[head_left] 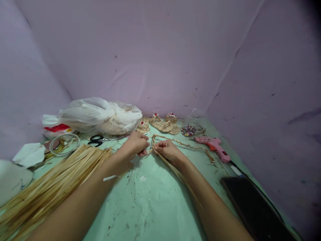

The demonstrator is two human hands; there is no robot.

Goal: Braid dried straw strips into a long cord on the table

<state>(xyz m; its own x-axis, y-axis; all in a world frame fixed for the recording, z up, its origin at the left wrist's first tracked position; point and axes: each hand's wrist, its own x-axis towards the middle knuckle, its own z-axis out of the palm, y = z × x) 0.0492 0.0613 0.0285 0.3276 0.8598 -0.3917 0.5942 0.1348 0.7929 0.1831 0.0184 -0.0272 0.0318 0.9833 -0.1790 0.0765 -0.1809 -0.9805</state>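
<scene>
Straw braid (180,144) pinched by left hand (135,144), right hand (168,149); grips closed, mid-table.

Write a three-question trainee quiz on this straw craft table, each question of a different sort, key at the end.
1. True or false: the pink glue gun lies to the right of the right hand.
2. Multiple choice: the scissors have handles that are A) black B) red C) yellow.
3. Fill in: both the left hand and the right hand pinch a braided ____.

Key: 1 true. 2 A. 3 straw cord, which loops across the green table beyond the hands.
</scene>
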